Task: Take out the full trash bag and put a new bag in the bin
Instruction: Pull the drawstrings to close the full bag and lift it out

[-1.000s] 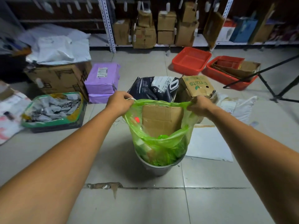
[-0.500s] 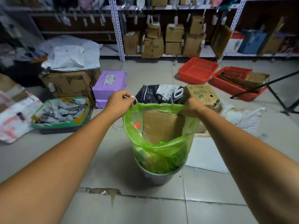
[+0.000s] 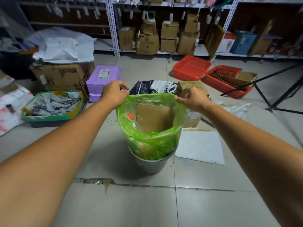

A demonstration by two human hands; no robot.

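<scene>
A translucent green trash bag (image 3: 152,140) stands partly lifted out of a grey round bin (image 3: 150,164) on the tiled floor. Inside the bag I see a piece of brown cardboard (image 3: 155,117), a bottle with a red cap (image 3: 130,115) and green scraps. My left hand (image 3: 114,93) pinches the bag's top edge on the left, with a white drawstring at its fingers. My right hand (image 3: 191,99) pinches the top edge on the right. The bag's mouth is stretched open between them.
Behind the bin lie a dark printed sack (image 3: 154,87) and a cardboard fruit box (image 3: 191,87). A white sheet (image 3: 200,145) lies right of the bin. Purple parcels (image 3: 103,77), a green-rimmed crate (image 3: 54,105), red baskets (image 3: 191,67), a tripod (image 3: 268,94) and shelves surround it.
The bag has risen a little out of the bin with both hands on its rim. My right hand's grip has shifted along the edge, and the view has tilted upward.
</scene>
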